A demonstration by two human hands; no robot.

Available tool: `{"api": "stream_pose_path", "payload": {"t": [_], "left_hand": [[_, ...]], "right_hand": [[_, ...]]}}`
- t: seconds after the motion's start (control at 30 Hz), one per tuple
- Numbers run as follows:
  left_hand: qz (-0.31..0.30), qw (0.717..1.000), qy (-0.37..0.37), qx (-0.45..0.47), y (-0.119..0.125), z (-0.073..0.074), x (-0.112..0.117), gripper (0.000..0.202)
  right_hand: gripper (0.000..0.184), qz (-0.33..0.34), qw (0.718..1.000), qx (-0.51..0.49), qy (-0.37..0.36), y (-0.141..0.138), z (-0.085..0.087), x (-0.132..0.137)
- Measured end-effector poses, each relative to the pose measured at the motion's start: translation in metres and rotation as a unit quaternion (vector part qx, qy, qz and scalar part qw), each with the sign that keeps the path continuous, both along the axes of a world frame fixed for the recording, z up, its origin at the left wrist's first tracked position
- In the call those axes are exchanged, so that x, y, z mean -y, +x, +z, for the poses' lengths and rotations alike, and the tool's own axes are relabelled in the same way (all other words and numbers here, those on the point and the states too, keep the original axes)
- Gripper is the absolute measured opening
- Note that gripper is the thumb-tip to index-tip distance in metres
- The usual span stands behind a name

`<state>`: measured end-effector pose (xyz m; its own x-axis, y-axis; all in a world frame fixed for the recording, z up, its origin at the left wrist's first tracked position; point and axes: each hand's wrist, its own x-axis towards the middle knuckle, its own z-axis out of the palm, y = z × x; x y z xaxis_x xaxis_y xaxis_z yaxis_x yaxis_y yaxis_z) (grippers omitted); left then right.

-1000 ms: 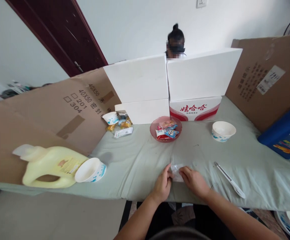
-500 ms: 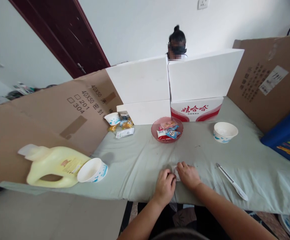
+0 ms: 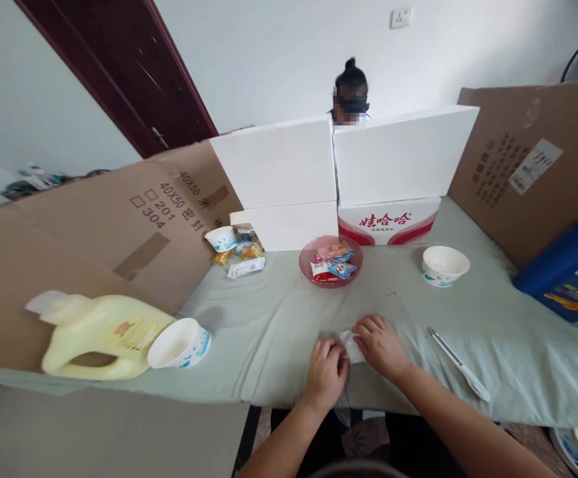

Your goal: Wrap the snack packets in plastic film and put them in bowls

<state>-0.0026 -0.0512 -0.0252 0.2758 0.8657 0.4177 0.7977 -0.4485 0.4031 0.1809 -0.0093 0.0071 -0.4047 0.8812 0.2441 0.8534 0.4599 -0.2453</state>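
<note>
A small clear plastic wrapper [image 3: 351, 345] lies near the front edge of a table covered in pale green cloth [image 3: 279, 325]. My left hand [image 3: 326, 372] is curled with its fingers pinching the wrapper's left side. Pressing down on the wrapper's right side is my right hand [image 3: 381, 344], fingers bent over it. Most of the wrapper is hidden between the two hands. A red dish [image 3: 329, 267] of wrapped snacks sits further back, straight ahead of my hands.
A white utility knife [image 3: 459, 364] lies right of my hands. White paper bowls stand at the right [image 3: 445, 265], lie tipped at the left [image 3: 179, 342] and back left [image 3: 222, 238]. A yellow jug [image 3: 94, 328] lies left. White boxes [image 3: 339, 172], cardboard walls and a blue container [image 3: 571, 269] surround the table. A person sits behind the boxes.
Both hands closed in over the wrapper and flattened it against the cloth; it stood up between the fingertips a second ago. The view shifted slightly.
</note>
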Motion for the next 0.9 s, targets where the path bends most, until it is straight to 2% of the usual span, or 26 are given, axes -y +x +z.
{"api": "stream_pose_path", "payload": {"t": [0.07,0.17,0.27,0.33,0.4,0.5,0.6,0.67,0.77,0.9], "left_hand": [[0.002,1.000,0.009,-0.011,0.000,-0.001,0.000,0.030],[0.006,0.999,0.026,-0.034,-0.001,-0.003,0.000,0.038],[0.004,0.998,0.042,-0.037,-0.004,-0.007,0.000,0.038],[0.000,0.999,0.043,-0.025,-0.006,-0.011,-0.001,0.035],[-0.009,0.999,0.044,-0.011,-0.008,-0.013,-0.001,0.030],[-0.023,0.998,0.051,0.001,-0.009,-0.013,-0.002,0.022],[-0.029,0.998,0.054,0.005,-0.009,-0.011,-0.002,0.020],[-0.033,0.998,0.056,0.008,-0.009,-0.010,-0.002,0.019],[-0.036,0.997,0.060,0.014,-0.009,-0.011,-0.002,0.018],[-0.038,0.998,0.051,0.019,-0.008,-0.011,-0.003,0.021]], "right_hand": [[0.021,0.044,0.999,-0.015,-0.011,-0.010,-0.004,0.003],[0.025,0.077,0.997,-0.011,-0.019,-0.018,-0.012,0.007],[0.027,0.097,0.995,0.003,-0.025,-0.014,-0.016,0.009],[0.031,0.095,0.995,0.011,-0.032,-0.003,-0.012,0.003],[0.036,0.062,0.997,0.018,-0.035,0.020,-0.001,-0.012],[0.039,-0.047,0.998,0.029,-0.024,0.078,0.032,-0.053],[0.039,-0.183,0.982,0.052,-0.013,0.146,0.070,-0.097],[0.036,-0.252,0.964,0.075,-0.031,0.183,0.085,-0.119],[0.026,-0.294,0.944,0.116,-0.097,0.213,0.088,-0.139],[0.033,-0.296,0.925,0.164,-0.175,0.218,0.073,-0.156]]}}
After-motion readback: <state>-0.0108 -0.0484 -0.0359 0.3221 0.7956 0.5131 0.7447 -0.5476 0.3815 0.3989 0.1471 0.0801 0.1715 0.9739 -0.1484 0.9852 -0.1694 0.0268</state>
